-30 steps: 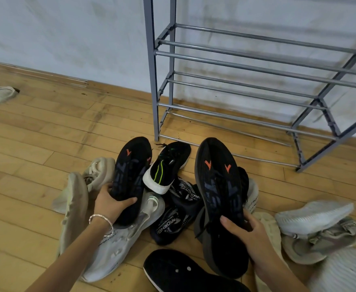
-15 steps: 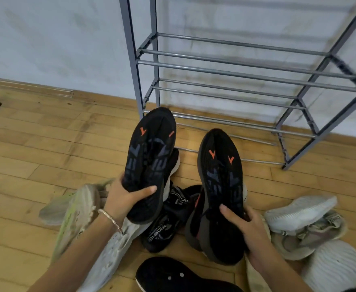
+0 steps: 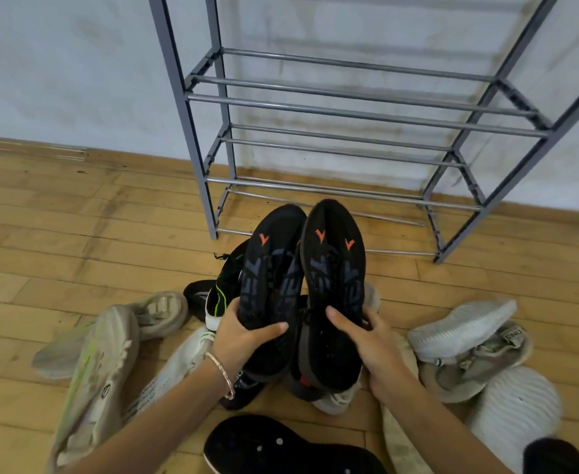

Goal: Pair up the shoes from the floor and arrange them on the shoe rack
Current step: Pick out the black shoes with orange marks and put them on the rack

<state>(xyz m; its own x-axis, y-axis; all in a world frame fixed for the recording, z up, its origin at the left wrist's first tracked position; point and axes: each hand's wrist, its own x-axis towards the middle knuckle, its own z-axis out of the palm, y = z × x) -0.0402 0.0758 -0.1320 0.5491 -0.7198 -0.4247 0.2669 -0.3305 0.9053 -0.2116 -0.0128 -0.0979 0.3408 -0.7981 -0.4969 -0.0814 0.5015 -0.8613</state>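
My left hand (image 3: 243, 336) grips one black shoe (image 3: 269, 282) by its heel end, sole facing me, with orange marks near the toe. My right hand (image 3: 372, 347) grips the matching black shoe (image 3: 334, 285), sole up too. The two soles are side by side and touching, toes pointing at the grey metal shoe rack (image 3: 349, 111), which stands against the wall with bare shelves. Both shoes are lifted above the pile on the wooden floor.
Around my hands lie several loose shoes: a black one with a green stripe (image 3: 221, 295), pale beige ones at left (image 3: 93, 364), white and tan ones at right (image 3: 462, 330), a black sole (image 3: 281, 449) near me. Bare floorboards stretch to the left.
My left hand has lifted its black shoe from the pile and brought it right, against the shoe in my right hand. The view has shifted closer to the rack.
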